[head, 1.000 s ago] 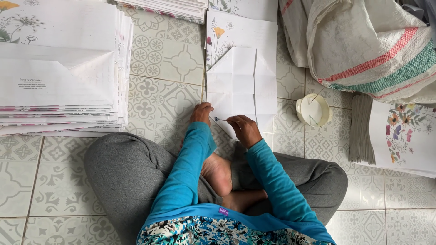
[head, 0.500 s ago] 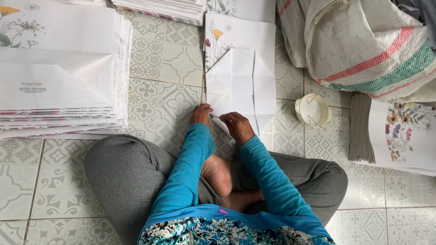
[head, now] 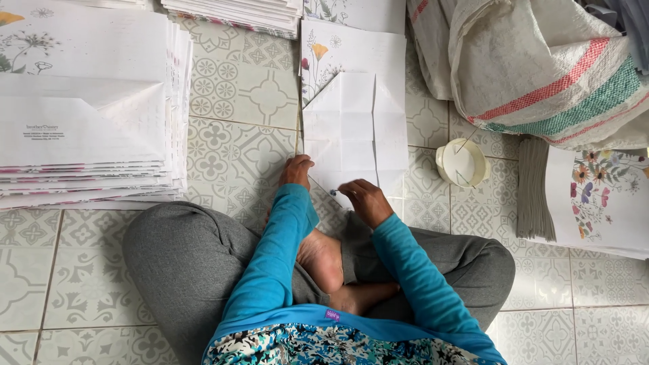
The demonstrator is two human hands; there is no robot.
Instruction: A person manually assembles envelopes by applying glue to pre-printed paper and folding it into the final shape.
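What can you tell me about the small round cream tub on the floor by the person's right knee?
The tub is a shallow, round, cream-coloured container, plastic by its look, standing open and upright on the patterned floor tiles. A thin stick leans out over its upper right rim; another thin piece lies inside. It sits between the folded white paper and a grey-edged stack of floral sheets. Neither hand touches it.

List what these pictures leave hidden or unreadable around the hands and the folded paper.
- Head view: the small tool by the right hand is too small to identify.
- The right hand's fingers curl under, hiding the grip.
- The left hand covers the white folded sheet's lower left corner.
- The contents of the small round tub are too small to tell.
- The envelope stack is cut off by the left edge.
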